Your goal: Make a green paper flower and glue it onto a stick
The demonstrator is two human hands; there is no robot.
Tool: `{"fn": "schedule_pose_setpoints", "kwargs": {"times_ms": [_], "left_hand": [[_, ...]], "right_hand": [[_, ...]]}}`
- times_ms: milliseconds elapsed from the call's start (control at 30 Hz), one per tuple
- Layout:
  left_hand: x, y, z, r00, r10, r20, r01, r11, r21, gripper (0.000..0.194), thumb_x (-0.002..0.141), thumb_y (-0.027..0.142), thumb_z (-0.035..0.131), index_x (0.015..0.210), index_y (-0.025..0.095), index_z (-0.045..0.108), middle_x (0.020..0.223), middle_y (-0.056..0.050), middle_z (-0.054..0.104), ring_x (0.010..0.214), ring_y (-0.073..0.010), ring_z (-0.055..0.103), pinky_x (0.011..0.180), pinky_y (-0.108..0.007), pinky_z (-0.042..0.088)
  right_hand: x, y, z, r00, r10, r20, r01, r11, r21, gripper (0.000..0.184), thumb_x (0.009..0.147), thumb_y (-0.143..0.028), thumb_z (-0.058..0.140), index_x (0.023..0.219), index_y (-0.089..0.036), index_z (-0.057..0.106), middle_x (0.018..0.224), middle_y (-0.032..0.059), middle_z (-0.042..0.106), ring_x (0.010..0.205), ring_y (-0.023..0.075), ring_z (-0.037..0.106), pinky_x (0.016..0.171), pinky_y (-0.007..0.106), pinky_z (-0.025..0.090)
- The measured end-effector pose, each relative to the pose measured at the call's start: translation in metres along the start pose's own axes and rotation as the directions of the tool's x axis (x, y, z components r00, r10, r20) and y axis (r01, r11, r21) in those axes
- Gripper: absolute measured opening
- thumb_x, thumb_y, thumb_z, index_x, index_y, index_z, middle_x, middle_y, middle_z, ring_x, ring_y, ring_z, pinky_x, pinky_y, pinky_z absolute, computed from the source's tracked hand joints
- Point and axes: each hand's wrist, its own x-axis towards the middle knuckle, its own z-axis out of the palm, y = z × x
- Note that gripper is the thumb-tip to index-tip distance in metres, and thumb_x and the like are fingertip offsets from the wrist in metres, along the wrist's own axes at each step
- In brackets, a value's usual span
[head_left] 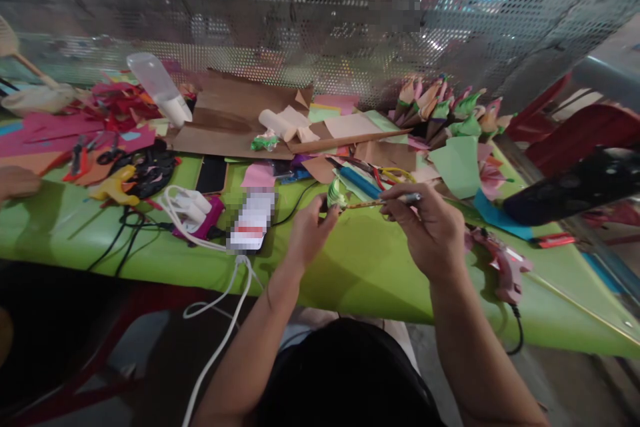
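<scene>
Green table (360, 273), left grip (330, 210) on pale-green coil (337, 193) — phone text (253, 219) pixelated

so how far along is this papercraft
The paper cones at the back right look done. In hand: a coiled light-green piece (left hand) and slim patterned rod (right hand). Perhaps left: loose paper, like the pale green sheet beside the cones.

The person's left forearm (260, 340) angles up toward one o'clock, the left hand (311, 230) raised, its thumb and fingers pinched together at the tips. The right forearm (475, 347) leans toward eleven o'clock; the right hand (433, 230) has bent fingers, their tips closed and aimed at ten o'clock. The hands are apart, both wrists fairly straight.
</scene>
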Motion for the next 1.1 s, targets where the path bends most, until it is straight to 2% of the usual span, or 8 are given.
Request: {"fn": "schedule_pose_setpoints", "kwargs": {"times_ms": [433, 633, 767, 933, 1100], "left_hand": [[-0.001, 0.000, 0.001, 1.000, 0.016, 0.001, -0.016, 1.000, -0.001, 0.027, 0.095, 0.039, 0.056, 0.110, 0.018, 0.066, 0.085, -0.003, 0.074, 0.060, -0.0106, 0.060, 0.059, -0.022, 0.046], [-0.002, 0.003, 0.000, 1.000, 0.024, 0.006, -0.024, 0.999, 0.024, 0.026, 0.095, 0.038, 0.056, 0.108, 0.018, 0.066, 0.083, -0.003, 0.073, 0.059, -0.0102, 0.059, 0.058, -0.021, 0.046], [-0.002, 0.004, 0.000, 1.000, 0.023, -0.002, -0.023, 0.999, 0.041, 0.024, 0.094, 0.036, 0.058, 0.108, 0.018, 0.066, 0.085, -0.002, 0.074, 0.059, -0.0098, 0.059, 0.059, -0.022, 0.048], [-0.002, 0.002, 0.000, 1.000, 0.014, -0.016, -0.013, 1.000, 0.017, 0.025, 0.094, 0.036, 0.057, 0.109, 0.018, 0.067, 0.086, -0.004, 0.074, 0.060, -0.0104, 0.061, 0.059, -0.021, 0.047], [-0.001, 0.001, 0.001, 1.000, 0.020, -0.017, -0.020, 1.000, 0.011, 0.024, 0.093, 0.036, 0.058, 0.107, 0.018, 0.067, 0.085, -0.004, 0.074, 0.060, -0.0104, 0.061, 0.058, -0.021, 0.047]], "right_hand": [[0.010, -0.007, 0.002, 0.996, -0.074, 0.047, 0.076, 0.996, -0.051, 0.009, 0.098, -0.029, 0.060, 0.097, -0.026, 0.069, 0.082, -0.0012, 0.073, 0.066, 0.0146, 0.067, 0.065, 0.027, 0.051], [0.018, -0.013, 0.003, 0.973, -0.172, 0.153, 0.185, 0.980, -0.075, 0.009, 0.099, -0.027, 0.058, 0.096, -0.026, 0.066, 0.088, 0.0008, 0.075, 0.077, 0.0170, 0.070, 0.071, 0.027, 0.053], [0.022, -0.014, 0.006, 0.966, -0.163, 0.199, 0.183, 0.979, -0.087, 0.011, 0.100, -0.029, 0.055, 0.096, -0.026, 0.065, 0.090, 0.0025, 0.075, 0.080, 0.0185, 0.071, 0.072, 0.028, 0.054], [0.022, -0.015, 0.003, 0.980, -0.127, 0.153, 0.141, 0.986, -0.085, 0.013, 0.100, -0.033, 0.056, 0.096, -0.026, 0.066, 0.086, 0.0016, 0.074, 0.077, 0.0182, 0.070, 0.071, 0.028, 0.054], [0.021, -0.018, -0.002, 0.985, -0.129, 0.119, 0.137, 0.989, -0.059, 0.010, 0.099, -0.029, 0.057, 0.095, -0.026, 0.066, 0.084, 0.0008, 0.073, 0.075, 0.0177, 0.070, 0.073, 0.029, 0.055]]}}
